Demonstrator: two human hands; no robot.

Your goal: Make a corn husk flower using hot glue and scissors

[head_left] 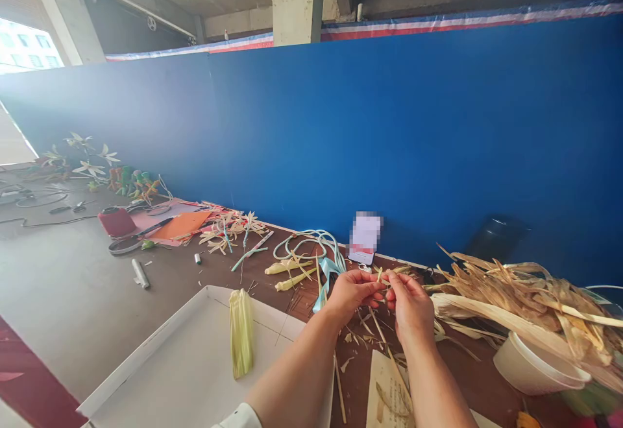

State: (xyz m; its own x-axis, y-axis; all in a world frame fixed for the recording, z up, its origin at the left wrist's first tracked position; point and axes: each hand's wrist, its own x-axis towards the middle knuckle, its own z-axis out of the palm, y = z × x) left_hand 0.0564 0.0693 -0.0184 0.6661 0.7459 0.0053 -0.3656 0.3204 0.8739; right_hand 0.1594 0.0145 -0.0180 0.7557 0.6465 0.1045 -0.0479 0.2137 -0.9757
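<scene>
Yellow-green, a small strip (380,275) is pinched between the fingertips of the left hand (354,295) and the right hand (411,303), fingers drawn close together, over the bench (464,373), beyond and right of the white tray (165,376). In the tray lies a pleated green husk (242,337); dried husks (528,292) and a white cup (528,366) sit well to the tray's right, pale blue cord (337,246) looped beyond it

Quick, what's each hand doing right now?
Left hand: closed, pinching a small pale-yellow strip.
Right hand: closed, fingertips at the same strip; whether they grip it, can't tell.
</scene>
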